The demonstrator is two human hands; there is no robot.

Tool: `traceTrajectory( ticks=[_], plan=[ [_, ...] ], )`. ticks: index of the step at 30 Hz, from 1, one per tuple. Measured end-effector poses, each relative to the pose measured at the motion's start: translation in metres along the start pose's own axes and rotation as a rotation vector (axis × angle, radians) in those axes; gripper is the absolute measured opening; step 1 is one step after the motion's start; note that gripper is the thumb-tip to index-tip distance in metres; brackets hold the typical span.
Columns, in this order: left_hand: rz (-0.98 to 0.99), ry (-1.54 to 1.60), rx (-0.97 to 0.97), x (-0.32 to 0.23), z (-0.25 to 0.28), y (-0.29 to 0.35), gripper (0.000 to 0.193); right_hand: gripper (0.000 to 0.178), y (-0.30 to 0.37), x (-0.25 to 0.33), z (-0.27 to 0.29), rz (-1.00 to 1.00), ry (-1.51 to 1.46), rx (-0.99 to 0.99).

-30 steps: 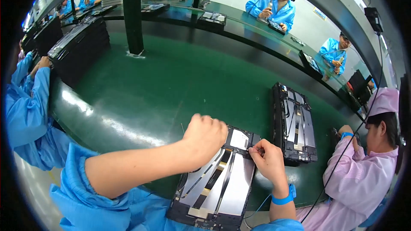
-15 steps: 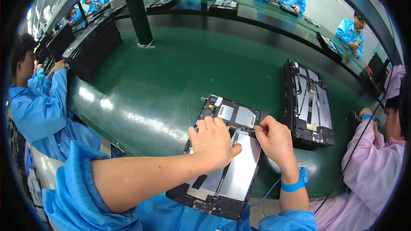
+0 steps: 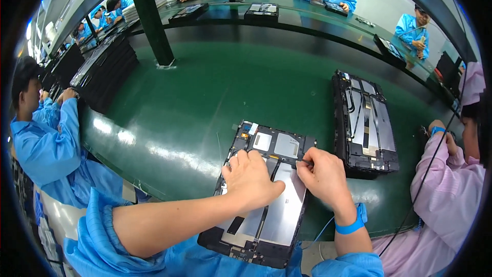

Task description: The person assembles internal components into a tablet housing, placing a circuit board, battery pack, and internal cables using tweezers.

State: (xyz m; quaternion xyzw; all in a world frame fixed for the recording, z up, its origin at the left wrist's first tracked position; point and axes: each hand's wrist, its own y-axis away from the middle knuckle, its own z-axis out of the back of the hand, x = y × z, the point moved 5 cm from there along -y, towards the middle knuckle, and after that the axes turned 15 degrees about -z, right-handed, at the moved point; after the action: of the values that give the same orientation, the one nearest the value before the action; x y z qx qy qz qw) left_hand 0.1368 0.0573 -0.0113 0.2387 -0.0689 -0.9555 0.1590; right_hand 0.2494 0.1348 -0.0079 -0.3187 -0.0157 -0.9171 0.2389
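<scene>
An opened tablet (image 3: 287,195), its silver plates, black frame and thin flat cables bared, lies tilted near the table's front edge. My left hand (image 3: 252,178) rests across its upper left part, fingers stretched out and thumb apart. On the tablet's upper right side, my right hand (image 3: 324,175) pinches a thin black piece (image 3: 306,162); most of it is hidden in my fingers, so its kind is unclear. A blue wrist strap (image 3: 350,222) with a cord circles my right wrist.
A stack of similar opened tablets (image 3: 365,123) stands to the right on the green table (image 3: 205,92). A taller stack (image 3: 105,72) of dark panels is at the far left. A green post (image 3: 148,18) rises from the table. Co-workers sit left, right and across.
The whole view has shifted slightly. My right hand has moved a little down along the tablet's right side, still pinching. The left hand stays on the tablet.
</scene>
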Motion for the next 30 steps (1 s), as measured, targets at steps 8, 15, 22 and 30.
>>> traceTrajectory(
  ticks=[8, 15, 22, 30],
  plan=[
    [-0.092, 0.18, 0.021, 0.008, 0.004, 0.009, 0.049, 0.015, 0.001, -0.002, -0.004, -0.015, 0.05, 0.026],
    [-0.204, 0.127, -0.062, -0.005, 0.003, 0.005, 0.049, 0.014, -0.002, 0.005, 0.0, -0.094, 0.114, 0.128],
    [-0.261, 0.225, -0.045, -0.002, 0.015, 0.007, 0.054, 0.014, -0.002, 0.003, -0.003, -0.064, 0.089, 0.123],
    [-0.929, -0.277, -0.272, -0.012, 0.01, 0.024, 0.05, 0.015, 0.003, -0.001, -0.002, -0.008, 0.035, 0.065]
  ],
)
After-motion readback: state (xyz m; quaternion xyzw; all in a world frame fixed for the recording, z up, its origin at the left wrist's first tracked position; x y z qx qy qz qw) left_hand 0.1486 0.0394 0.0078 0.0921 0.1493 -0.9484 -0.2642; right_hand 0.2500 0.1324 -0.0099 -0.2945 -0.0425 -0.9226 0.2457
